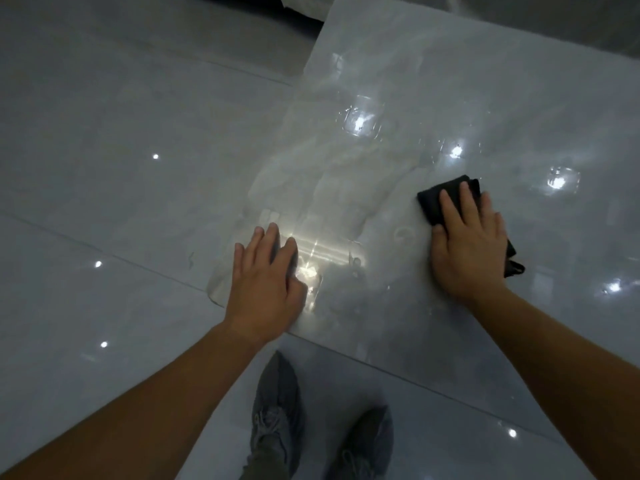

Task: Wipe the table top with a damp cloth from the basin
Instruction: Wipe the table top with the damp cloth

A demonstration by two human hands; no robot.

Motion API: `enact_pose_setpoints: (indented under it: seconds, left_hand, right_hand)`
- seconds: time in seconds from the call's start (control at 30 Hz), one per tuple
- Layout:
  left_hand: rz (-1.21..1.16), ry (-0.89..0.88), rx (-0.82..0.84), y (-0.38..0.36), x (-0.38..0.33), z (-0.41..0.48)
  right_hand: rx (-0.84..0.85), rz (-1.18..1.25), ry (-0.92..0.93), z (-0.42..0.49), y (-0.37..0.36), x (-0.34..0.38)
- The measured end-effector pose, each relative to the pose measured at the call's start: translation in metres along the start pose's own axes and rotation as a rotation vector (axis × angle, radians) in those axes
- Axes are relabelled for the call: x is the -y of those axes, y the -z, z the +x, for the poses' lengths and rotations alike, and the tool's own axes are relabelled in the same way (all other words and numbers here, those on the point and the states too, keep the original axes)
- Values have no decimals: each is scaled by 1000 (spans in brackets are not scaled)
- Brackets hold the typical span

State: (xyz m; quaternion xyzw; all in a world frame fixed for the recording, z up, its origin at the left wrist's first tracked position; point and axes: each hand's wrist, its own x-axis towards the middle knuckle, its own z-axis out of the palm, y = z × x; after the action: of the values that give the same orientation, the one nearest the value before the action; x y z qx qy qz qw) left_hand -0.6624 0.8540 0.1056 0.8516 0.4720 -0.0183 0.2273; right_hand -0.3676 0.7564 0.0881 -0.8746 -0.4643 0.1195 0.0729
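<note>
Head view. Your two hands lie palm down on one glossy pale table point(450, 81).

Surroundings: the table stands over a shiny tiled floor point(104, 133), which shows four small light spots. Your two grey shoes, left shoe point(273, 410) and right shoe point(367, 441), stand on the floor just below the table's near edge. A dark shape point(242, 0) at the top edge is cut off too far to identify. Nothing lies on the table between the hands except a streaky wet patch point(311, 202), which runs from your left hand away toward the far end. Bright glare sits on the surface beside that hand.

Count: one cloth, two hands, two shoes.

The black cloth point(433, 199) lies folded on the table's right half, under your right hand point(467, 247). Its fingers are straight and slightly spread, pressing flat on the cloth; cloth shows beyond the fingertips and behind the wrist side.

Your left hand point(266, 285) rests on the bare table by its near left corner, fingers straight and close together, holding nothing.
</note>
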Motion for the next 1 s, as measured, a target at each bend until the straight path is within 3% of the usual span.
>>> enact_pose_setpoints:
  seconds: [0.07,0.23,0.3,0.47,0.57,0.67,0.73,0.83,1.0]
  left_hand:
    - [9,-1,-3,0,0,-1]
    - [70,-28,7,-3,7,-3]
    - [64,-52,23,-3,10,-3]
    - [142,-179,60,5,31,-7]
    - [188,-226,42,3,50,-14]
    - [237,-248,34,-4,57,-15]
    - [253,-253,21,-6,56,-14]
    - [249,-261,16,-6,57,-15]
    - [149,-287,55,-1,59,-13]
  right_hand:
    - [3,5,45,-9,-7,24]
    - [81,-91,383,-34,-25,60]
    - [74,-94,404,-20,-27,64]
    - [-15,-40,217,12,-38,118]
    - [12,-70,426,-23,-47,131]
    - [44,-123,568,-75,-46,97]
    - [57,-136,505,-90,-39,61]
    - [53,-99,234,-93,-24,21]
    - [-57,-14,-72,-97,-30,47]
